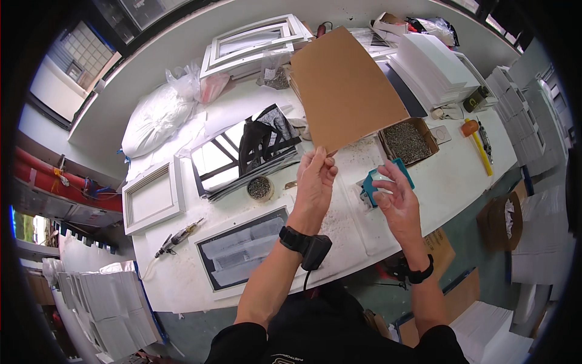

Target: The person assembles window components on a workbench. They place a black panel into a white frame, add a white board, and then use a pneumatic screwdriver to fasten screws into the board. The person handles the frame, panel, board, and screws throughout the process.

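Note:
My left hand [316, 179] is closed in a pinch on the near corner of a brown fibreboard sheet [348, 91]. The sheet slants up and away over the table's far side. My right hand [398, 203] is raised with fingers apart, holding nothing I can see. Partly behind its fingers is a teal tool [402, 172] whose exact kind I cannot make out. Left of my left hand lie shiny mirror panes [221, 155] with a black glove [254, 145] on top. A round tub [260, 188] of small metal pieces stands near them.
A cardboard box [431, 145] of small metal fasteners stands on the white table [451, 197]. Near its right edge lies a mallet [482, 151] with a yellow handle. White frames [180, 182], a corded power screwdriver [176, 238] and a framed panel [242, 247] lie at the left and front.

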`<state>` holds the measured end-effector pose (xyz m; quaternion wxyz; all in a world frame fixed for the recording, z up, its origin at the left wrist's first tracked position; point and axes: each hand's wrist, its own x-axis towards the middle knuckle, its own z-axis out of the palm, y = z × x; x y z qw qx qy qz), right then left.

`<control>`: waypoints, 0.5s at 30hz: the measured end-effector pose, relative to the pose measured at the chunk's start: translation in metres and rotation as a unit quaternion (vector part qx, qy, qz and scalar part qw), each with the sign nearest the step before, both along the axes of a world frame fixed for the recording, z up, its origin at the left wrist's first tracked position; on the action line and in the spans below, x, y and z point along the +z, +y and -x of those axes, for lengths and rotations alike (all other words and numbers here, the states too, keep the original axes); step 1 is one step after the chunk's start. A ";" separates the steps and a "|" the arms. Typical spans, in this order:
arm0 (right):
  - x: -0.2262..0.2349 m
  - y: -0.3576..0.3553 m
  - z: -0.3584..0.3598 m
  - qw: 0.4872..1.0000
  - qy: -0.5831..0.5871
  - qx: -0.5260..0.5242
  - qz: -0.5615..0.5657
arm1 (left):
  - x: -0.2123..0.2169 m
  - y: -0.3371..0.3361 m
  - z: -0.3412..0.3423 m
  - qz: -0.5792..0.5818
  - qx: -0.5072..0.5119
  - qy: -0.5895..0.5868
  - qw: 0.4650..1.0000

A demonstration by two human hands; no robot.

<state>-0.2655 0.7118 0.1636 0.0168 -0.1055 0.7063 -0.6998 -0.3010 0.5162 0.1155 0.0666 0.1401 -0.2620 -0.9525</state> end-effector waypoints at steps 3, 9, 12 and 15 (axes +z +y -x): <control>0.010 -0.030 0.011 0.994 -0.026 0.036 0.097 | -0.012 0.017 -0.050 0.000 -0.062 0.018 0.998; -0.040 -0.026 -0.047 0.984 -0.037 -0.081 0.157 | -0.041 0.024 -0.151 0.090 -0.098 0.061 0.989; -0.084 -0.013 -0.089 0.974 -0.014 -0.125 0.187 | -0.079 0.018 -0.184 0.102 -0.201 0.063 0.972; -0.136 0.013 -0.108 0.965 0.080 -0.181 0.173 | -0.107 0.018 -0.215 0.135 -0.186 0.061 0.971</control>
